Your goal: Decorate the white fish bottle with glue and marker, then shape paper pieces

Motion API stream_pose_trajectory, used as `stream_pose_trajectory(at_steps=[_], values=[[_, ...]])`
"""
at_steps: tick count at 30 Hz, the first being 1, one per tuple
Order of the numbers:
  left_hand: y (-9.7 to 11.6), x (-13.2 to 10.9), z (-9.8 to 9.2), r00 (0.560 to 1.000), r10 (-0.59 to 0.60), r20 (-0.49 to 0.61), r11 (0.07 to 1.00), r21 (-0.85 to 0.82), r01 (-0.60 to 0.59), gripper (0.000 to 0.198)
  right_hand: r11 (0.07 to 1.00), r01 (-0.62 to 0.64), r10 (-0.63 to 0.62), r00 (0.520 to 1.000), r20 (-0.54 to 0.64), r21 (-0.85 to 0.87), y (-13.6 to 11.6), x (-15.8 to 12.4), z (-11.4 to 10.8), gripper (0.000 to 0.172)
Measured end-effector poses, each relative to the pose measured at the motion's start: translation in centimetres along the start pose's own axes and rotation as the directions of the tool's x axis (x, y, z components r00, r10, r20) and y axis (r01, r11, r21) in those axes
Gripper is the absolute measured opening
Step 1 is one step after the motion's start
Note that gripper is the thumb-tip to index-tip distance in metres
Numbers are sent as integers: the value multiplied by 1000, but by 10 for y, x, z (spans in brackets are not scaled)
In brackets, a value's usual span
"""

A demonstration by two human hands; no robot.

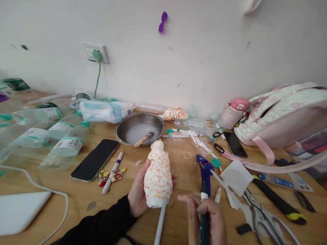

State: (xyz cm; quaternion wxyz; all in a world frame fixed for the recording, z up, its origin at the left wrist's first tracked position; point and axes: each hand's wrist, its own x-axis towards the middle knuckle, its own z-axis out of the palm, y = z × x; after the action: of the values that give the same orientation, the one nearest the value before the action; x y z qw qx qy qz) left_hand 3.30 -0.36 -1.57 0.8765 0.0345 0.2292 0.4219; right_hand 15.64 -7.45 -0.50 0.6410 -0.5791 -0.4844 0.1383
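The scale-patterned wrapped bottle (157, 177) is hovering over the near middle of the bench (178, 160). We are cupping it in our left hand (138, 197), whose fingers are mostly hidden behind it. Our right hand (206, 217), blurred and cut off below, is gripping one blue glue gun (204, 173). We are counting two phones: a near phone (95, 159) and a far phone (235, 144).

We see a wrapped bottle (158, 177), white paper with orange scale pattern (neck pointing away), gripped mid-table; blue glue gun (205, 173) just right, nozzle pointing away.
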Motion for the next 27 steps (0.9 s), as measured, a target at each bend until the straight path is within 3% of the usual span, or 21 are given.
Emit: stream_pose_trajectory(at_steps=[5,8,11,14,19,23,27], values=[[1,2,3,1000,-11,12,1000,2,11,43,968,-63,50,997,62,241,1,-2,4,17],[1,3,3,1000,-18,-7,1000,17,18,42,974,-89,72,994,87,210,17,-7,5,17],[1,3,2,1000,-18,1,999,29,18,42,998,40,-43,998,55,54,35,-5,6,11],[2,3,3,999,-28,16,1000,13,27,43,993,112,-111,992,59,-27,45,3,4,20],[1,2,6,998,-53,-17,998,-25,53,42,985,135,-123,986,112,-110,34,6,0,15],[0,3,5,999,-31,-10,999,-18,31,41,915,359,-300,910,286,-183,19,2,-1,17],[-1,4,3,1000,-30,3,1000,-2,30,42,880,437,-362,871,333,-187,17,6,-2,25]])
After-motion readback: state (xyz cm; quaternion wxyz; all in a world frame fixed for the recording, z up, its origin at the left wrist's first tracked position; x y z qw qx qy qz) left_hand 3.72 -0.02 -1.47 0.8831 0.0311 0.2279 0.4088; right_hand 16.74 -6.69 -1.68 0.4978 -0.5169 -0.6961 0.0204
